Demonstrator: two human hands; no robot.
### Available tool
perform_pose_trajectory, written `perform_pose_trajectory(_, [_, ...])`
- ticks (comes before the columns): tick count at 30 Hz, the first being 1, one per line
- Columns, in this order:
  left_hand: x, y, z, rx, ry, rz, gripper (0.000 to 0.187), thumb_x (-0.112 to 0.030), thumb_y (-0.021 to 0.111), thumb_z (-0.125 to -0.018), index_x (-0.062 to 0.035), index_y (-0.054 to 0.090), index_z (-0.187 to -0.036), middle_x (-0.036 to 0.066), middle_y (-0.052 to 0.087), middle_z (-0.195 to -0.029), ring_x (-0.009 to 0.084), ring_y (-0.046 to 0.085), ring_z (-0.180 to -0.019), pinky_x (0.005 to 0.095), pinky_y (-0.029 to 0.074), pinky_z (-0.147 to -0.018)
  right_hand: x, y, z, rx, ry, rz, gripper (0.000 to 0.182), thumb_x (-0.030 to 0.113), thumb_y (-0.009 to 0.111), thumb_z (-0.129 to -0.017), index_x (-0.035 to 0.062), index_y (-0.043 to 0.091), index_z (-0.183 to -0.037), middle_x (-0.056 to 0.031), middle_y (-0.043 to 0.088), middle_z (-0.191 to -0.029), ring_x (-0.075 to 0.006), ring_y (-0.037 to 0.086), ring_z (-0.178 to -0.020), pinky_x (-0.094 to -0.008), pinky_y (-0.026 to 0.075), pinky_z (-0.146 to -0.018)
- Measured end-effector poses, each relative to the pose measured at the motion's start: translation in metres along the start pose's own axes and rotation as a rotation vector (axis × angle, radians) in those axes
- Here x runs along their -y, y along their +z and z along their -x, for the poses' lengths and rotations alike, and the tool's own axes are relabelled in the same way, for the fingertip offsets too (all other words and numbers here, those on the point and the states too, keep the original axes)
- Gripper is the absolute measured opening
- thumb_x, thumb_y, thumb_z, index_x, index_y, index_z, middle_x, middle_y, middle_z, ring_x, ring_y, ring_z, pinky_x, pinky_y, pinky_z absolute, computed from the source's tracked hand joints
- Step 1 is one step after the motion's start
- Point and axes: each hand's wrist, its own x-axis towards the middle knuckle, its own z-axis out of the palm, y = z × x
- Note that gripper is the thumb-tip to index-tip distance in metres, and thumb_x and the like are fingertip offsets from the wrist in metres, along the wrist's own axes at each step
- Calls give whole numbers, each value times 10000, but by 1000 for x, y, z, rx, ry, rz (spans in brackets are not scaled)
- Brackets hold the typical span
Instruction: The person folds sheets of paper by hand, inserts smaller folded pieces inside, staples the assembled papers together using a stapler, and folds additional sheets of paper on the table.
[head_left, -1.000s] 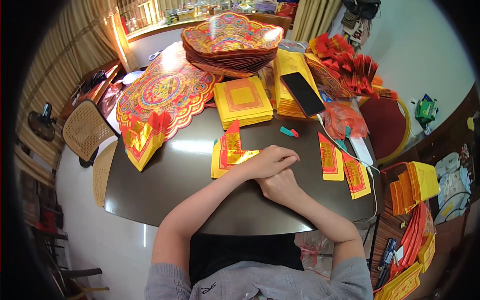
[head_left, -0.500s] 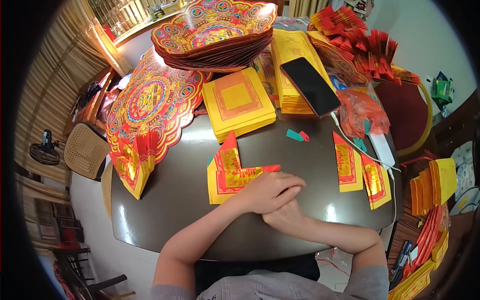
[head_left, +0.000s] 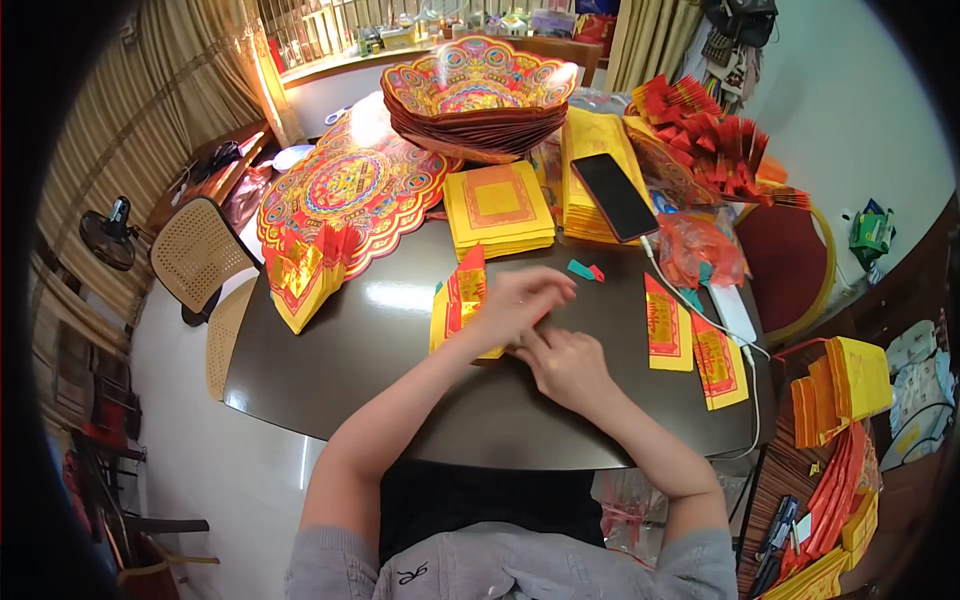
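A folded yellow paper [head_left: 440,325] with red and gold print lies on the dark table, its red tip pointing up. My left hand [head_left: 525,300] is over its right side, fingers loosely curved and apart, slightly blurred. My right hand [head_left: 568,368] is just below and to the right, its fingers curled in towards the paper's lower right edge and my left wrist. What those fingertips touch is hidden. Two similar folded papers, one being the right-hand folded strip [head_left: 720,365], lie to the right. A stack of square yellow papers [head_left: 500,205] sits behind my hands.
A fan of folded papers [head_left: 308,275] stands at left by a round patterned sheet [head_left: 345,185]. Stacked ornate paper bowls [head_left: 480,125], a phone [head_left: 613,197] on long yellow papers, a red plastic bag [head_left: 700,248] and a white power strip [head_left: 733,315] with cable occupy the back and right.
My hands, crossed one over the other before, have moved apart a little; the left has lifted and the right has shifted up. The camera view has tilted up, showing more window.
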Motion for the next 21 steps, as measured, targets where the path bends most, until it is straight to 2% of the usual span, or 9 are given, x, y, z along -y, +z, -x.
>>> perform_pose_trajectory(1, [-4,-5,0,-171,50,78,121,5,332,-514,-3,389,-621,39,416,-553,88,381,-473,148,301,-427,-3,-4,-3,-10,-6,10,126,92,370,-498,58,377,-620,-62,386,-428,-163,353,-327,-221,254,-286])
perform_pose_trajectory(3, [-4,-29,7,-324,62,-304,136,-28,350,-521,-9,380,-652,57,412,-577,119,383,-506,168,303,-464,-12,-18,-6,25,174,133,232,103,371,-499,25,323,-713,-79,377,-422,-160,359,-323,-197,272,-283])
perform_pose_trajectory(5, [0,-43,21,-446,-42,-771,239,-82,403,-497,8,339,-709,72,388,-612,125,372,-538,183,301,-483,-23,-26,-10,115,351,173,290,115,385,-493,10,295,-747,-81,381,-444,-176,366,-332,-221,280,-294])
perform_pose_trajectory(16, [11,-27,8,-747,-84,-920,248,-64,396,-485,1,328,-715,86,350,-665,150,340,-593,201,281,-517,-67,-8,-3,39,59,-39,266,82,387,-479,8,316,-724,-82,362,-557,-183,353,-449,-220,279,-389])
perform_pose_trajectory(21, [12,-32,15,-804,-78,-964,254,-55,392,-479,-3,323,-718,92,331,-691,163,323,-620,210,271,-534,-75,0,-5,0,3,-104,255,65,388,-473,7,326,-713,-82,353,-614,-187,347,-508,-220,279,-436])
